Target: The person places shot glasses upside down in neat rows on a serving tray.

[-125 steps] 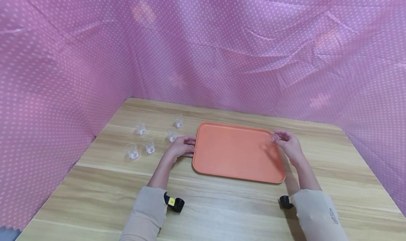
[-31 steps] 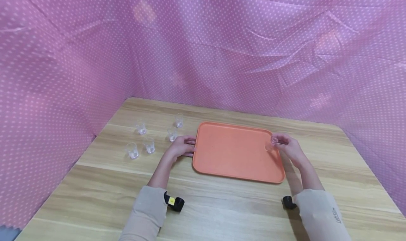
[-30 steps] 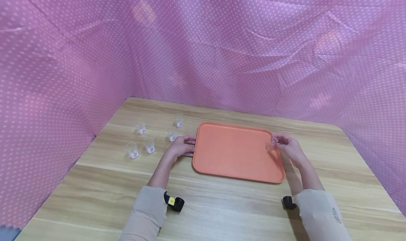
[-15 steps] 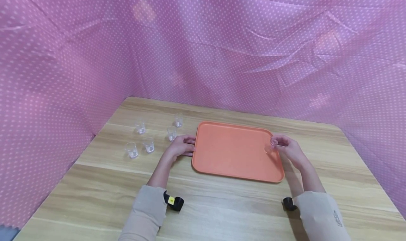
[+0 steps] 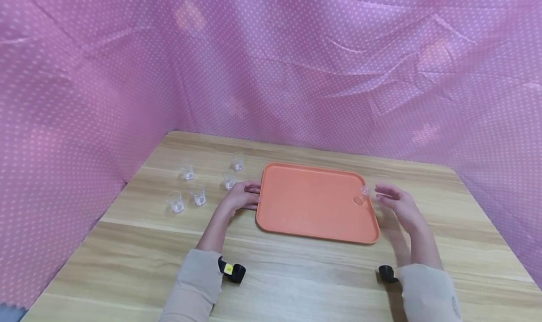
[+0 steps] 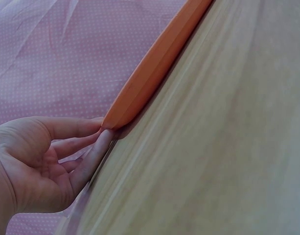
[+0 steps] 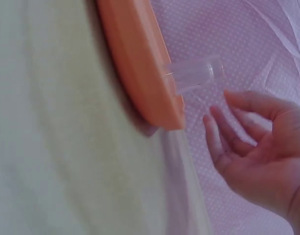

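Orange tray (image 5: 313, 202), left hand (image 5: 238, 197) touching, right (image 5: 403, 207) relaxed

My left grip (image 5: 241, 196) touches the orange tray (image 5: 313, 204), which looks like smooth, matt plastic. The cup (image 7: 196, 75) by the tray's right edge and the loose cups (image 5: 200, 197) left of the tray are clear, smooth and glossy; glass or plastic, I can't tell. Under the tray, the worktop (image 5: 305, 279) has wood grain and a low sheen. Behind the tray hangs creased cloth (image 5: 296, 68), faintly lustrous; nearer me than the tray, my sleeves (image 5: 192, 275) are matt fabric.
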{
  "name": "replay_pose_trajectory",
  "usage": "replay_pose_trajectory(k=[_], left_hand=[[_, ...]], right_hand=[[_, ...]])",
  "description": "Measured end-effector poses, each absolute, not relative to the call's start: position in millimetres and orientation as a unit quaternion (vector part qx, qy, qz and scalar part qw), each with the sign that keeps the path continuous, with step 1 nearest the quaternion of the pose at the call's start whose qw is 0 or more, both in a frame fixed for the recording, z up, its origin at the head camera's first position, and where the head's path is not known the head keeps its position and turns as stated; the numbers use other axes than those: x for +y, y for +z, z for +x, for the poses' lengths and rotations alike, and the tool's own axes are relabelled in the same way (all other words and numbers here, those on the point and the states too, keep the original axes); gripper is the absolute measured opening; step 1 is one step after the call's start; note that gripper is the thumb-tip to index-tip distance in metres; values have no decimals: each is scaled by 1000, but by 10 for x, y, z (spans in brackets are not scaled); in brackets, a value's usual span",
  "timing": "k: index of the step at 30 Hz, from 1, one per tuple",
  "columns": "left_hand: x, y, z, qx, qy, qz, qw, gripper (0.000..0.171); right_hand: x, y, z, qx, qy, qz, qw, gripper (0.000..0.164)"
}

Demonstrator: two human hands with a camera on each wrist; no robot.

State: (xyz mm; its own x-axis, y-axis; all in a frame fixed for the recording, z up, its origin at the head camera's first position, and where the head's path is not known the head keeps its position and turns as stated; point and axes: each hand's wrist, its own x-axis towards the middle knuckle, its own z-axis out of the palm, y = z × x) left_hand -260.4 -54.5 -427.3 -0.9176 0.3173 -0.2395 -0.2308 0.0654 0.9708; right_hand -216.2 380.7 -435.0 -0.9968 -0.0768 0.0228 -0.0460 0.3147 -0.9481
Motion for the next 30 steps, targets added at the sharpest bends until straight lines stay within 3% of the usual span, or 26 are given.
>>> replay_pose_trajectory(k=[7, 15, 22, 25, 30], left_hand=[[-554, -4282, -2608, 700, 685, 33, 199, 48], [-539, -4286, -2603, 698, 683, 58, 206, 48], [-546, -4035, -2439, 727, 645, 89, 219, 50], [-596, -3993, -2450, 758, 610, 121, 197, 50], [-776, -3776, -2421, 799, 556, 204, 104, 47]], right_hand=[[3682, -4247, -1943, 754, -646, -6, 120, 53], [3713, -4304, -1892, 805, -585, -22, 97, 51], [3730, -4383, -1890, 804, -589, -30, 80, 50], [3719, -4394, -1899, 796, -599, -31, 81, 49], [3722, -4398, -1916, 796, -599, -40, 75, 48]])
